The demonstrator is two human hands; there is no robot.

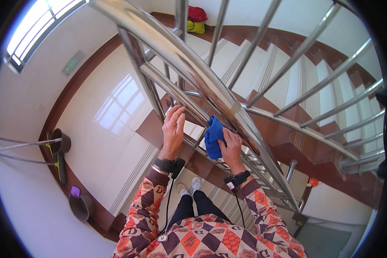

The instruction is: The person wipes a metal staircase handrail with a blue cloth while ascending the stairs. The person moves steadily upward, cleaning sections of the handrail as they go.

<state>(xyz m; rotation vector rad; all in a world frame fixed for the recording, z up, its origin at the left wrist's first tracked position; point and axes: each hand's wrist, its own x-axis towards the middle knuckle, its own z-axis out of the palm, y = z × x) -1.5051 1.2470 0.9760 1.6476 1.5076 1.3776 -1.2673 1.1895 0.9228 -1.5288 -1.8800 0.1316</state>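
My right hand [232,145] grips a folded blue cloth [214,138] beside the stainless steel stair railing. The cloth is close to the thick polished handrail [193,69] and the thinner rail [172,90] below it; whether it touches either cannot be told. To the left, my left hand [173,130] holds nothing I can see. Its fingers are extended and slightly bent near the thinner rail, and the far fingertips are partly hidden. Both wrists wear black straps with small devices and cables.
A tiled landing [93,96] lies to the left. By the wall stand a dark bucket [64,142], long-handled cleaning tools [29,143] and another bucket [87,204] with a purple cloth [75,192]. Steps [261,67] lie beyond the balusters. Red [197,14] and yellow-green bags [196,27] sit at the back.
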